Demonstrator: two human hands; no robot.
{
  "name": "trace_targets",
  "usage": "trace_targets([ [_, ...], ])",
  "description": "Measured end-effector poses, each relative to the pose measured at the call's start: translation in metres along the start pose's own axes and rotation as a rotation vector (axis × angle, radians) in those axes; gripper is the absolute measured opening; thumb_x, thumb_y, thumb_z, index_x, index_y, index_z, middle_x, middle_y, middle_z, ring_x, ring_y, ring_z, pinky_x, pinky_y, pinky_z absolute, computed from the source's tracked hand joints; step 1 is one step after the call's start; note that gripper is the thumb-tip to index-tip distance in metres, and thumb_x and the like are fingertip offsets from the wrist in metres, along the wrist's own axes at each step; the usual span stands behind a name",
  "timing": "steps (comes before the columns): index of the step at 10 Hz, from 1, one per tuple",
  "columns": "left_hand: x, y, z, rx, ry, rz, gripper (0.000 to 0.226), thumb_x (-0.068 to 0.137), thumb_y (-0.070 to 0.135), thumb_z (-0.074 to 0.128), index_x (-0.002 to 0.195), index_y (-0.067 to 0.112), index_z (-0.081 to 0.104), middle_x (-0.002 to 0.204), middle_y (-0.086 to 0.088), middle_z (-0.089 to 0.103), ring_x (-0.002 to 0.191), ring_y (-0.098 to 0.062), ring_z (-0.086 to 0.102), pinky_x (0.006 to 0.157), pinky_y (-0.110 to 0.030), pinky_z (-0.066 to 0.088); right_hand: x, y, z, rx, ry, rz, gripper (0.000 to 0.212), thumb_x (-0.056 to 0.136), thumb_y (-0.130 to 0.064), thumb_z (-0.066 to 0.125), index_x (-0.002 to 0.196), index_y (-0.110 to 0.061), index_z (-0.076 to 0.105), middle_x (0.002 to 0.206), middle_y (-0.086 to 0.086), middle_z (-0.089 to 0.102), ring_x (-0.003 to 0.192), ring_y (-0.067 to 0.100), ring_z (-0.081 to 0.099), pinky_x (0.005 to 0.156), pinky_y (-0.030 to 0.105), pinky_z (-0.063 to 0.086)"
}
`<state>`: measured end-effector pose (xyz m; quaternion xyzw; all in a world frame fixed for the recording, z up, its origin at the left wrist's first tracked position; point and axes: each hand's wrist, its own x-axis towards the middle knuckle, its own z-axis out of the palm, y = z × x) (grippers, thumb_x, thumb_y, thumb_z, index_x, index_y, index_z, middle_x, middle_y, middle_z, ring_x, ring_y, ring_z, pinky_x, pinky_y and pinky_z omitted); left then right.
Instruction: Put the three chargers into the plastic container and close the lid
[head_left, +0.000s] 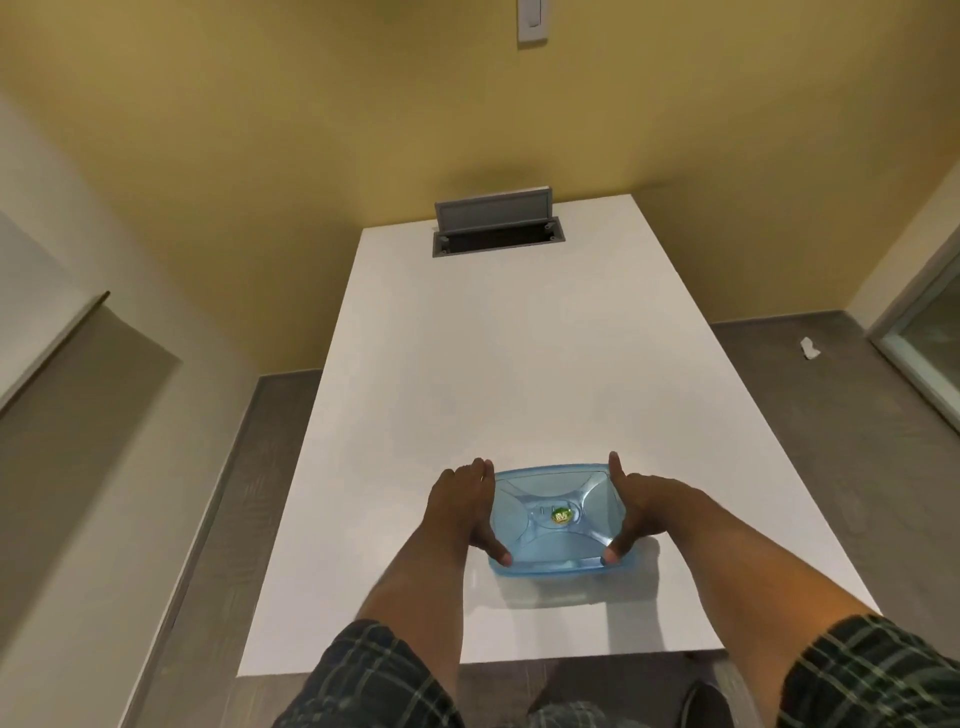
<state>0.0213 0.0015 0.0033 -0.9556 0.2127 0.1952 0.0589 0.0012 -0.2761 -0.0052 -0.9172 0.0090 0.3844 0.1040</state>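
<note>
Container: blue translucent plastic container (558, 564) sits on the white counter (519, 364), near its front edge and about midway across; only the near wall and rim show below the lid
Lid: blue lid (556, 514) lies on top of the container, covering the whole opening; moulded cross-shaped relief on its surface; whether it is snapped fully down cannot be told
Sticker: small round green sticker (563, 516) at the centre of the lid
Chargers: none visible on the counter; the lid is too cloudy to show what lies inside
Left hand: left hand (462, 512) laid along the left edge of the lid, fingers extended toward the far corner, thumb (498, 553) on the near left corner; grip pressed against the lid's side, fingers together and not curled
Right hand: right hand (641, 512) along the right edge, index finger stretched to the far right corner, thumb on the near right corner; grip likewise flat against the lid, not wrapped round it
Sleeves: dark plaid sleeves (363, 675) cover both upper forearms at the bottom of the view
Counter: long white surface; grey cable hatch (496, 228) at its far end, flap raised
Surroundings: yellow wall (311, 130) behind; grey floor (805, 415) either side; small white scrap (809, 348) on the floor to the right
</note>
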Motion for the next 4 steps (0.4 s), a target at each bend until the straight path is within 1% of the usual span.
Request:
trace_targets([
  [1, 0.000, -0.009, -0.012, -0.030, 0.110, -0.033, 0.128, 0.072, 0.081, 0.067, 0.159, -0.001, 0.021, 0.163, -0.015, 0.029, 0.151, -0.030, 0.033, 0.120, -0.041, 0.031, -0.005, -0.004, -0.011, -0.012, 0.101, -0.003, 0.158, 0.057, -0.079, 0.078, 0.156, -0.018, -0.029, 0.151, 0.013, 0.044, 0.133, 0.032, 0.051, 0.105, 0.045, 0.045],
  [2, 0.004, -0.021, -0.044, -0.009, 0.355, -0.096, 0.103, 0.095, 0.071, 0.040, 0.164, 0.002, 0.008, 0.173, -0.016, 0.003, 0.162, -0.028, 0.006, 0.131, -0.042, 0.010, -0.012, -0.012, -0.045, -0.156, 0.489, -0.031, 0.122, 0.083, -0.081, 0.052, 0.161, -0.016, -0.016, 0.159, 0.013, 0.034, 0.134, 0.033, 0.049, 0.102, 0.046, 0.048],
  [3, 0.009, -0.030, -0.075, -0.019, 0.583, -0.132, 0.090, 0.102, 0.061, 0.034, 0.165, 0.003, 0.006, 0.174, -0.014, -0.001, 0.162, -0.027, 0.000, 0.132, -0.041, 0.002, -0.019, -0.019, -0.082, -0.243, 0.800, -0.068, 0.099, 0.095, -0.070, 0.038, 0.162, -0.013, -0.008, 0.167, 0.011, 0.022, 0.148, 0.031, 0.034, 0.111, 0.044, 0.040],
  [4, 0.010, -0.039, -0.142, 0.000, 0.907, -0.197, 0.085, 0.102, 0.054, 0.034, 0.165, 0.004, 0.008, 0.174, -0.011, 0.000, 0.162, -0.025, 0.000, 0.132, -0.040, 0.004, -0.038, -0.032, -0.148, -0.274, 1.203, -0.160, 0.081, 0.101, -0.053, 0.039, 0.163, -0.012, 0.008, 0.168, 0.010, 0.025, 0.152, 0.029, 0.029, 0.118, 0.044, 0.030],
])
